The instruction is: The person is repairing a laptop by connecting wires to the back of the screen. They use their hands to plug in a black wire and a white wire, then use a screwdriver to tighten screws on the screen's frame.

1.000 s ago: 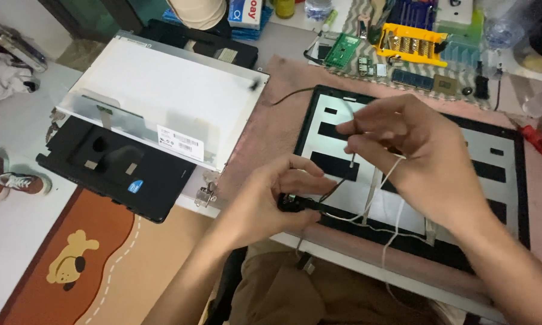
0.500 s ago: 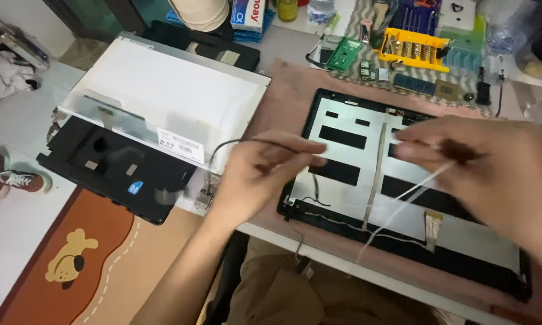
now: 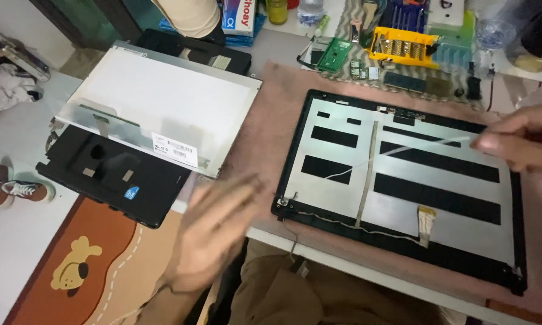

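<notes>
White cable [image 3: 403, 147] ran taut across the silver inner face of the laptop lid shell [image 3: 403, 192], from a loose end near the shell's left black patches up to my right hand [image 3: 520, 144]. I kept that hand at the right edge of the view, fingertips pinched closed on the cable's upper end, above the shell's right side. My left hand [image 3: 220, 232] was off the shell, just beside its lower left corner, blurred by motion; the fingers appeared spread and held nothing that I could see. The shell lay flat on a pink mat [image 3: 271, 132], black frame outward. A flat ribbon connector [image 3: 426, 221] sat near its lower edge, and a thin wire [image 3: 343, 224] ran along the bottom frame. To the left, a removed display panel [image 3: 163, 114] rested face down, overlapping a black laptop base [image 3: 114, 180]. Behind the shell I noted a green circuit board [image 3: 332, 54] and a yellow bit holder [image 3: 403, 47].
</notes>
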